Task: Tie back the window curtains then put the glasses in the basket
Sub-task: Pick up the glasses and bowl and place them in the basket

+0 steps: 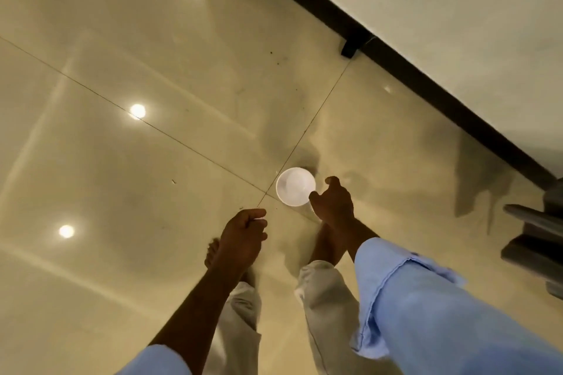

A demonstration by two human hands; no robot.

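Standing upright on the glossy tiled floor, seen from above, a white glass sits just ahead of the right hand, whose curled, parted fingers touch or nearly touch its near rim without gripping it. Left of and nearer than the glass, the left hand is clenched into a loose fist, apart from it, above bare feet.

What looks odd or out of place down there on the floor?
A white cup stands upright on the glossy tiled floor, an unusual spot for drinkware. The right hand reaches beside its rim. Small dark specks dot the tiles nearby. Nothing looks spilled or broken.
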